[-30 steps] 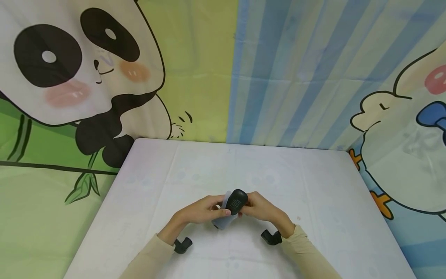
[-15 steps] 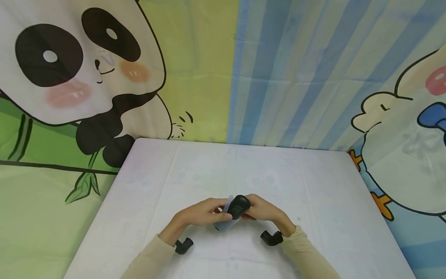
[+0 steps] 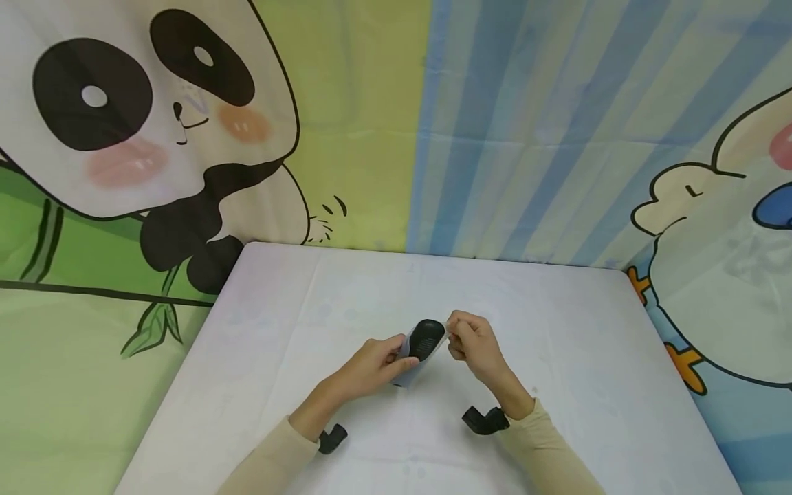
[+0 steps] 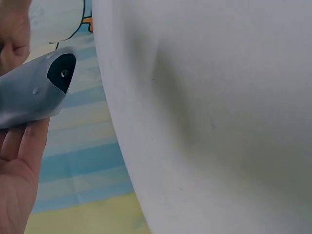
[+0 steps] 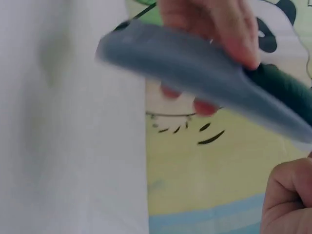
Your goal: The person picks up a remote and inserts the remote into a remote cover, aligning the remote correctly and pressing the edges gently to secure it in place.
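Two hands meet over the near half of the table [image 3: 557, 330], roughly midway between its left and right edges. Nearest us, a black camera mount sits at each wrist, with tan sleeves running back toward the near edge. The left hand [image 3: 371, 366] has its fingers and thumb wrapped round the lower end of a grey silicone sleeve [image 3: 410, 364], and the left wrist view shows a cut-out hole in that sleeve with something dark behind it. Sticking out of the top, angled toward the far right corner, is the black remote-like device [image 3: 427, 337]. The right hand [image 3: 471, 344] is curled, fingertips pinching at the sleeve's upper rim beside the device; how much material that grip has, I cannot tell, and the right wrist view is blurred.

To do this well, I'd judge: the left hand should clamp the sleeve firmly low down, while the right works the soft rim a little at a time round the device's end rather than yanking one side, since silicone stretches and snaps back.

Beyond the far edge hangs a panda and duck cartoon backdrop [image 3: 371, 103].
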{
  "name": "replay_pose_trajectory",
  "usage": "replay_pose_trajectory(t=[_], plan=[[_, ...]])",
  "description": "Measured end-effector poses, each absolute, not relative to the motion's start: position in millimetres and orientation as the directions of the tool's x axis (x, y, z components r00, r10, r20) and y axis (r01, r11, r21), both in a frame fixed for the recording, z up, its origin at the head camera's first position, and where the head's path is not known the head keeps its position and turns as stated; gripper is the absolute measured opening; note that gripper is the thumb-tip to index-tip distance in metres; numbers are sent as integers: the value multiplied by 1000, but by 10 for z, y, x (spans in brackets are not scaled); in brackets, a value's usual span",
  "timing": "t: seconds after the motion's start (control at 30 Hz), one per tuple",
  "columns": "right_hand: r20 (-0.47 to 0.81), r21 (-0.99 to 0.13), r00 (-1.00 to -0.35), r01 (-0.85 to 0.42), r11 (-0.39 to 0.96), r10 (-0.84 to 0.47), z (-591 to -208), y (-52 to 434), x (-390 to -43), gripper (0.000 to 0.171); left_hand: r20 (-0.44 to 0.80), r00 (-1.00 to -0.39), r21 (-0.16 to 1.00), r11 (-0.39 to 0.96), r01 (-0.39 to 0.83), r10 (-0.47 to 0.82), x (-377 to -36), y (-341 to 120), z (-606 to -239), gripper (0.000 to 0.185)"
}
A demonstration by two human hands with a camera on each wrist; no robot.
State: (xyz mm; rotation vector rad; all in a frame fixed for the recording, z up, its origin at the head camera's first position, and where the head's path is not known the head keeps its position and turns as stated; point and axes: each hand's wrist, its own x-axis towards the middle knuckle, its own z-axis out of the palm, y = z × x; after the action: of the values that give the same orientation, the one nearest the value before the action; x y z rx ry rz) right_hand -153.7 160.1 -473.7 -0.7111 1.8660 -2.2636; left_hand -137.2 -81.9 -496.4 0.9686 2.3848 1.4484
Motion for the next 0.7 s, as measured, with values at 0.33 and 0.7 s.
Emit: replay_pose_trajectory(t=[0.33, 0.7], plan=[[405, -914, -868, -376, -153, -289, -4415, 1563, -1447, 31, 288, -774, 741, 381, 553, 564, -1374, -703, -4771, 18], [723, -309, -602, -721, 620, -339, -4307, 1460, -1402, 19, 362, -769, 705, 385, 595, 526, -1343, -608, -4599, 14]])
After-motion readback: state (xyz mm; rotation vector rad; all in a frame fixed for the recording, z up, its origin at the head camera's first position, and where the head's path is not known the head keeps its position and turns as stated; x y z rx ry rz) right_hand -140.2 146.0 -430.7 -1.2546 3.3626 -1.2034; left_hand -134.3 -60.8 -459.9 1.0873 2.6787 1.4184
